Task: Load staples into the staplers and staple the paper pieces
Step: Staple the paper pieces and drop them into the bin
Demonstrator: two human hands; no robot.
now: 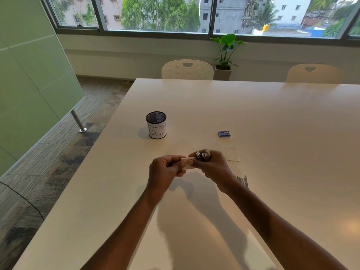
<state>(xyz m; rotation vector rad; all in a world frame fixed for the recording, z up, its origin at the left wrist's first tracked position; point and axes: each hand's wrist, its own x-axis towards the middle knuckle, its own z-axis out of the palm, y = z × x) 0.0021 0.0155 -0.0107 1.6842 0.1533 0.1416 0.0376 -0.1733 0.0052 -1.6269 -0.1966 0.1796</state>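
Right hand (212, 166) grips the stapler (203, 155) above the near desk (253, 114), its mouth on the paper (189, 167) pinched by the left hand (165, 168); if the paper slips, the staple likely misses.

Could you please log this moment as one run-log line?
left hand pinches paper piece | right hand grips stapler at paper's edge | staple box lies beyond hands | spare paper flat by right hand

Stapler (203, 155) mostly hidden within the right hand (213, 165); pale blurred item (243, 181) behind its wrist, unidentifiable.
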